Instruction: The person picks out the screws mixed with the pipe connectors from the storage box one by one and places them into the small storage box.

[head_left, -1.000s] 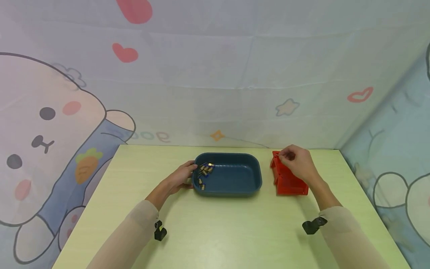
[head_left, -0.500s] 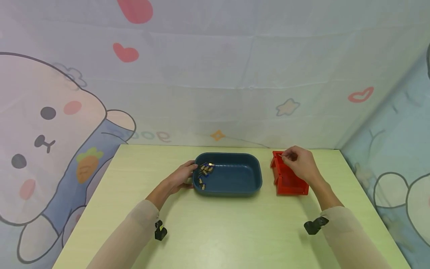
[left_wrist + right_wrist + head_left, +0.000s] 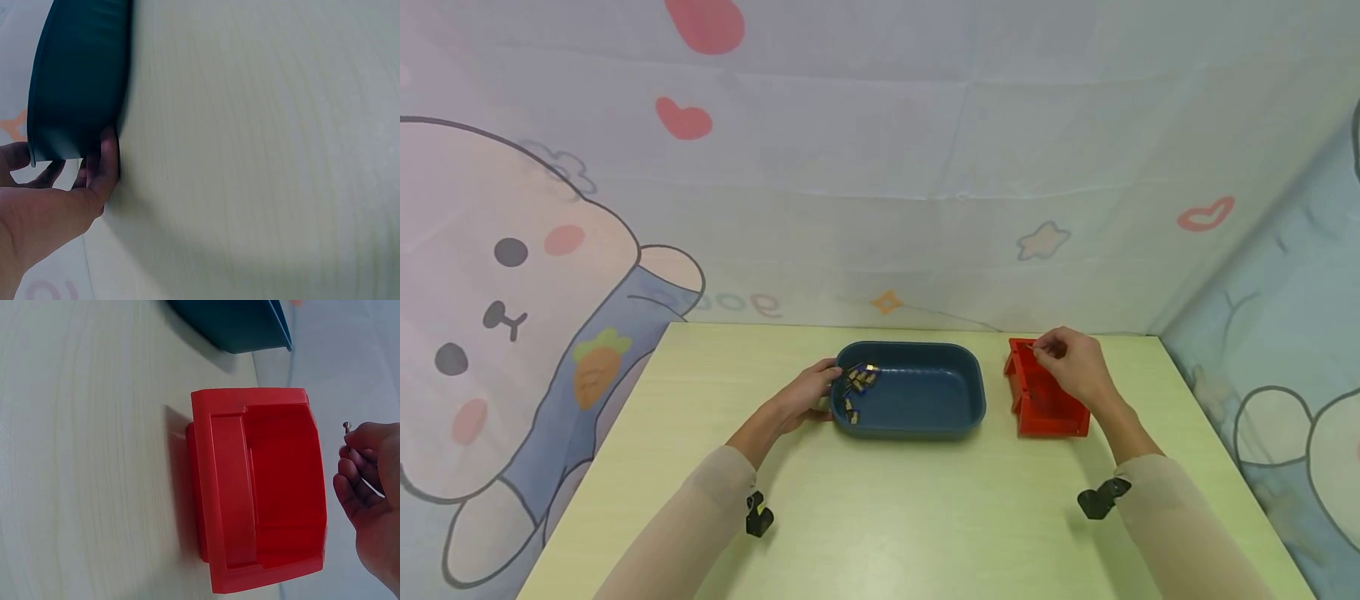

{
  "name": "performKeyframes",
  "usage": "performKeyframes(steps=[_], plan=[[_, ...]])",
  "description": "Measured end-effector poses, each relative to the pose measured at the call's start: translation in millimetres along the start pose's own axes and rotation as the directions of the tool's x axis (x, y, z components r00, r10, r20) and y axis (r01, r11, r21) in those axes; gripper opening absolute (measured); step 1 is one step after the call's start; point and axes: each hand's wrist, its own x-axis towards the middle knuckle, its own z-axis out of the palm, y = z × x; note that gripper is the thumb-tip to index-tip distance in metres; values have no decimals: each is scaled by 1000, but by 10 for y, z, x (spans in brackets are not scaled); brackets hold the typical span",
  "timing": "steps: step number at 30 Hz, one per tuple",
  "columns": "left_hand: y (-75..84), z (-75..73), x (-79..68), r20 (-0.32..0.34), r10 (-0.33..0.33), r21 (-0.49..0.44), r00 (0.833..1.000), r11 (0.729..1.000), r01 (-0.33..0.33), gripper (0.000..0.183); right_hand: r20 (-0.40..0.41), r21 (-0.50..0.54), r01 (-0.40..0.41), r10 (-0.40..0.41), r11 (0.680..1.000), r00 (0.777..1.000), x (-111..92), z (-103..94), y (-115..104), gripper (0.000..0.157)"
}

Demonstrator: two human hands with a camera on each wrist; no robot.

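My left hand [image 3: 807, 395] grips the left end of a dark blue-green rectangular tub [image 3: 917, 429], thumb at the rim and other fingers low against the end wall, as the left wrist view shows. Several small brass-coloured fittings [image 3: 859, 382] with blue parts lie in the tub's left end. Over the far end of a red plastic bin [image 3: 1052, 427] is my right hand [image 3: 1073, 363]. Its thumb and forefinger pinch a small metal screw [image 3: 347, 426], head sticking out past the fingertips; the other fingers curl loosely. The bin's open inside [image 3: 284, 469] shows in the right wrist view.
Tub and bin stand side by side, a narrow gap between them, near the back edge of a pale wooden table [image 3: 910, 517]. Behind the table hangs a printed cloth [image 3: 865, 167]. A black camera mount [image 3: 1103, 498] sits on each wrist.
My right hand has shifted slightly to the right over the bin, still pinching the screw. The left hand, the tub and the fittings have stayed in place.
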Motion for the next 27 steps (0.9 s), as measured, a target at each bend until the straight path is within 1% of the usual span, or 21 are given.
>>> performKeyframes(steps=[6,15,23,27], plan=[[7,-1,-17,-2,-5,0,1000,1000,5,54,6,1,-3,3,1000,1000,21,28,40,9],[21,2,-34,0,-6,-8,1000,1000,6,54,-25,9,-13,13,1000,1000,37,106,102,8],[16,1,-22,2,-9,-8,1000,1000,9,54,-4,8,-69,69,998,998,17,180,120,9],[8,-9,-22,2,-7,-10,1000,1000,7,54,-3,3,-65,65,998,998,24,216,135,8]])
